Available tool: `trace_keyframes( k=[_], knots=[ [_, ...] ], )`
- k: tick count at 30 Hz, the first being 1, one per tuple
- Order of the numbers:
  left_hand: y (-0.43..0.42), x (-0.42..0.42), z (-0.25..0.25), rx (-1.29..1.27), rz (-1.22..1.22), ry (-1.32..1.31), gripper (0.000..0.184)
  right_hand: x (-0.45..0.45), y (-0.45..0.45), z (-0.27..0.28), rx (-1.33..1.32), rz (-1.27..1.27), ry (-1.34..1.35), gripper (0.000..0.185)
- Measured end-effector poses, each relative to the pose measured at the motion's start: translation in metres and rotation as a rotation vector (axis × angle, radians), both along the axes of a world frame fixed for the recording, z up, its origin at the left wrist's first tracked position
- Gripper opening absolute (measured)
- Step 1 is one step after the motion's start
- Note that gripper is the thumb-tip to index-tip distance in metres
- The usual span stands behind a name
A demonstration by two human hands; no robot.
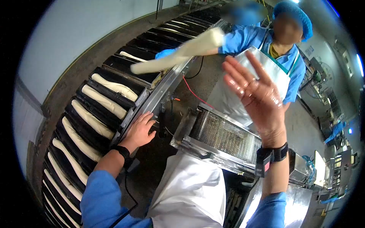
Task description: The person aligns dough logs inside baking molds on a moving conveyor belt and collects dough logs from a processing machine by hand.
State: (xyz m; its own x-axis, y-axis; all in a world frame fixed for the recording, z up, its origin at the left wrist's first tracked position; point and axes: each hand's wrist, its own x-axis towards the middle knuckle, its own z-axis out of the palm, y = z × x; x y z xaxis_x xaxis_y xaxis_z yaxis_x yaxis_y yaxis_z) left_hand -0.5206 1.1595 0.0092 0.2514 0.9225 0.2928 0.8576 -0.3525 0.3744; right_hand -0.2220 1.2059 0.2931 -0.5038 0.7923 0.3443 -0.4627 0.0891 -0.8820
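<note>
My left hand (140,129) rests on the metal rail (161,87) beside the row of black trays, its fingers apart and nothing held. Raised at the right, my right hand (258,95) is spread open, wet and shiny, and empty. A long pale dough strip (178,53), blurred, hangs in the air above the rail, left of my right hand and not touching it. Long dough pieces (102,100) lie in the black trays (97,78) to the left of my left hand.
A co-worker (266,49) in a blue hairnet and white apron stands across, one blue-gloved hand (165,53) behind the airborne dough. Between us is a metal mesh conveyor (224,133). Another person (245,15) is behind. Machinery (338,167) stands at the right.
</note>
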Motion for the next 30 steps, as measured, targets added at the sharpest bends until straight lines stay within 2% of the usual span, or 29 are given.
trace_keyframes(
  k=[2, 6, 12, 14, 16, 18, 19, 20, 22, 30],
  knots=[
    [0.002, -0.001, -0.002, -0.008, 0.007, 0.009, 0.041, 0.000, -0.010, -0.014, -0.020, 0.063, -0.047, 0.085],
    [0.001, 0.001, -0.003, -0.028, 0.022, 0.019, 0.040, 0.048, -0.042, -0.072, -0.141, -0.042, -0.193, 0.078],
    [0.001, 0.009, 0.001, -0.063, 0.013, 0.022, 0.041, 0.204, -0.128, -0.208, -0.382, -0.703, -0.725, 0.072],
    [0.003, 0.008, -0.009, -0.053, 0.018, 0.025, 0.041, 0.239, -0.171, -0.216, -0.428, -0.945, -0.962, 0.071],
    [0.003, 0.016, 0.002, -0.073, 0.014, 0.046, 0.041, 0.286, -0.213, -0.235, -0.272, -1.146, -1.540, 0.078],
    [0.001, 0.011, -0.002, -0.107, 0.035, 0.073, 0.041, 0.345, -0.250, -0.276, -0.501, -1.116, -1.713, 0.089],
    [0.002, 0.008, -0.008, -0.065, 0.014, 0.079, 0.042, 0.345, -0.260, -0.281, -0.549, -1.150, -1.876, 0.098],
    [0.005, 0.005, -0.012, -0.023, -0.007, 0.083, 0.042, 0.345, -0.268, -0.282, -0.677, -1.112, -1.926, 0.108],
    [0.005, 0.008, -0.011, -0.058, 0.022, 0.101, 0.043, 0.341, -0.275, -0.290, -0.670, -1.113, -1.935, 0.116],
    [-0.001, 0.013, 0.004, -0.042, 0.032, 0.103, 0.042, 0.343, -0.233, -0.282, -0.511, -1.005, -2.008, 0.120]
  ],
)
